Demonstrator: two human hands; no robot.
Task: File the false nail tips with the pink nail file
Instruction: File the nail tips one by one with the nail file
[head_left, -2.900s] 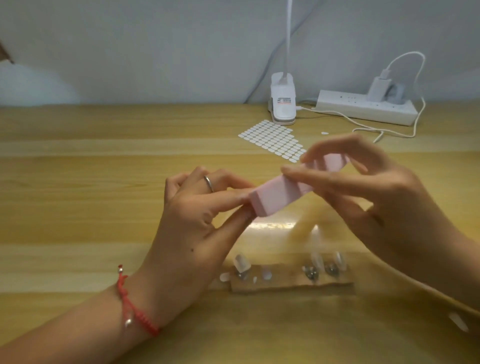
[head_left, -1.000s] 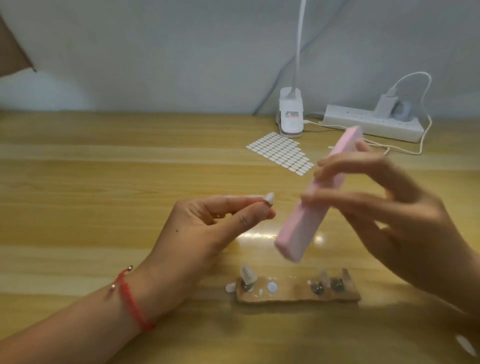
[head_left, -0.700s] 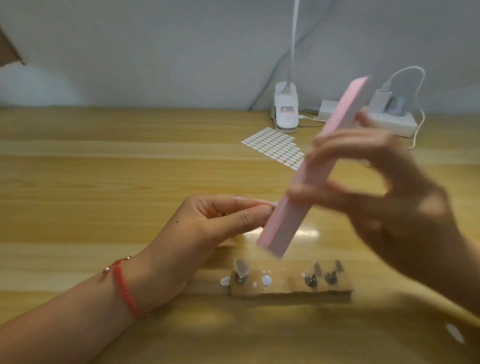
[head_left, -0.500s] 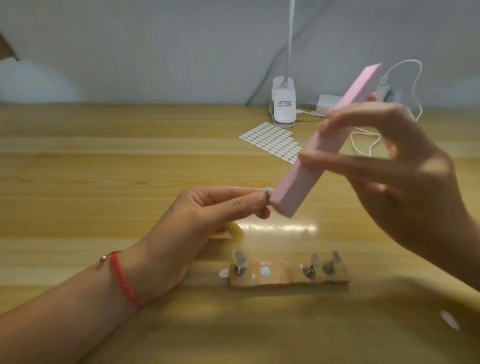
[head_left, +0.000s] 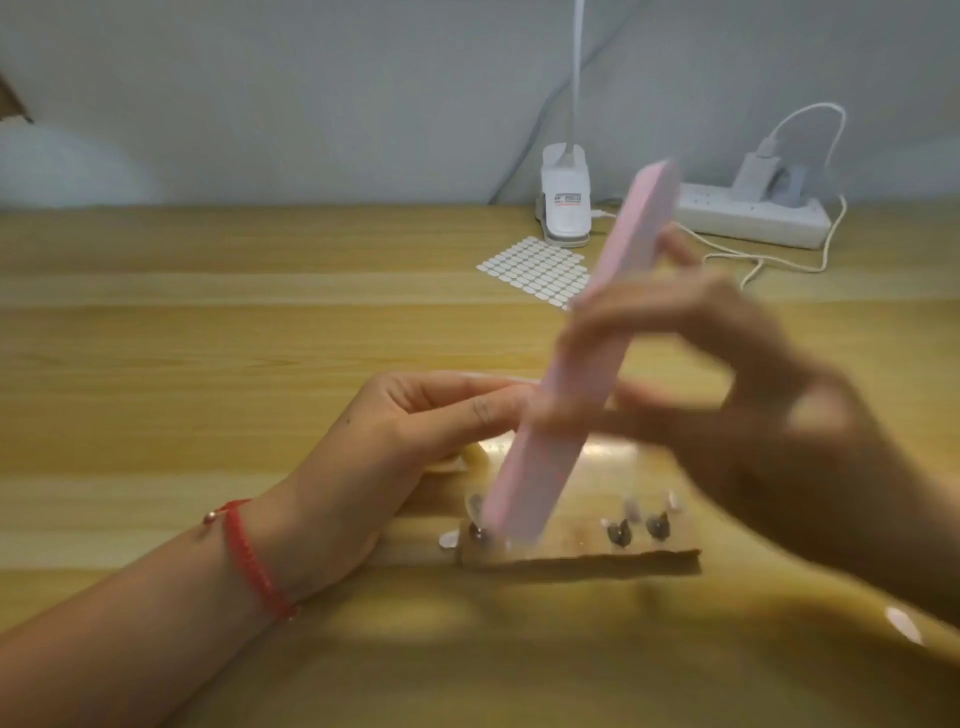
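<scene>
Your right hand (head_left: 769, 415), blurred, grips the pink nail file (head_left: 566, 374) near its middle. The file stands steeply, its lower end over the cardboard strip (head_left: 587, 560) and its upper end pointing toward the power strip (head_left: 753, 217). Your left hand (head_left: 410, 441) has thumb and forefinger reaching behind the file; whether they pinch anything is hidden.

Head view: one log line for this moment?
phase: filing | right hand: grips pink nail file, tilted, motion-blurred | left hand: pinch against file, false nail tip hidden
</scene>
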